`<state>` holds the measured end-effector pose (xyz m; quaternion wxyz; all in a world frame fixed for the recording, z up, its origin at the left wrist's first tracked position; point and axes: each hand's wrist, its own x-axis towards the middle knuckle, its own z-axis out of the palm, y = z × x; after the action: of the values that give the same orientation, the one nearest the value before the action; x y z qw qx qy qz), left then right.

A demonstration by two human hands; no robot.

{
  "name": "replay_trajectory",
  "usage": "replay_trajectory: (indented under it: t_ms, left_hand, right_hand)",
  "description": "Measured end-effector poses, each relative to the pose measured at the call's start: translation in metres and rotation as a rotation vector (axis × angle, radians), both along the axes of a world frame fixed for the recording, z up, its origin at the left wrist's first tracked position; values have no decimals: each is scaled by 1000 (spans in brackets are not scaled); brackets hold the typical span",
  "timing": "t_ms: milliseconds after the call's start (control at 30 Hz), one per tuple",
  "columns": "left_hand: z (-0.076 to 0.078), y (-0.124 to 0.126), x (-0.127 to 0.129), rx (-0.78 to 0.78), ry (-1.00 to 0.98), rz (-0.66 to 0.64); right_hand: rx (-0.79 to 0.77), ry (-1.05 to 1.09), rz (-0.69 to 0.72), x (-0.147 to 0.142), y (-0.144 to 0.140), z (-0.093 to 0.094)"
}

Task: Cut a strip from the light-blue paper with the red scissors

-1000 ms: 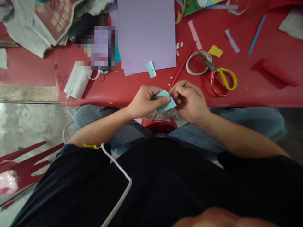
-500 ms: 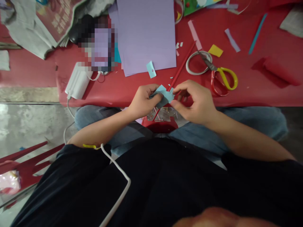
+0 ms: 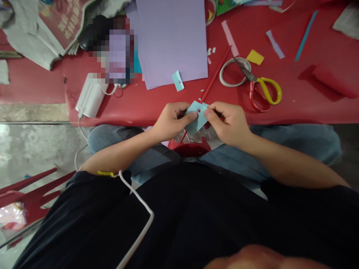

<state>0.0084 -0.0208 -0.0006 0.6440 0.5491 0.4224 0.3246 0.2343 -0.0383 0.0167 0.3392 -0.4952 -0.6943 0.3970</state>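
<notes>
A small light-blue paper piece [image 3: 198, 116] with a punched hole is held between both hands just above the near edge of the red table [image 3: 157, 101]. My left hand [image 3: 172, 121] pinches its left side with thumb and fingers. My right hand [image 3: 227, 123] pinches its right edge. A thin red stick [image 3: 215, 74] runs diagonally from the table down behind the paper. A red container [image 3: 189, 147] sits in my lap below the hands.
Scissors with yellow and red handles [image 3: 260, 89] lie over a tape ring [image 3: 234, 73] to the right. Lilac paper sheets [image 3: 171, 37], a second small blue piece [image 3: 178, 80], coloured scraps, a white power bank [image 3: 89, 95] and newspapers [image 3: 42, 26] are on the table.
The blue paper was turned and crumpled between the hands half a second ago; now it is held flat with the hole facing up, both hands pinching its sides.
</notes>
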Motion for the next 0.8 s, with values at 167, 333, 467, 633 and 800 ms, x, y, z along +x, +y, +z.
replay_trajectory:
  t_ms: [167, 333, 467, 633, 800]
  left_hand:
    - [3, 4, 0, -54, -30, 24]
    - [6, 5, 0, -16, 22, 42]
    - [7, 2, -3, 4, 65, 57]
    - [11, 9, -22, 107, 167, 197]
    - [11, 19, -41, 180, 254, 296]
  right_hand:
    - [-197, 99, 28, 4, 4, 2]
    - [-196, 58, 66, 5, 6, -1]
    - [-222, 67, 85, 6, 11, -7]
    - [-100, -68, -38, 15, 38, -24]
    - [-25, -159, -121, 4, 73, -53]
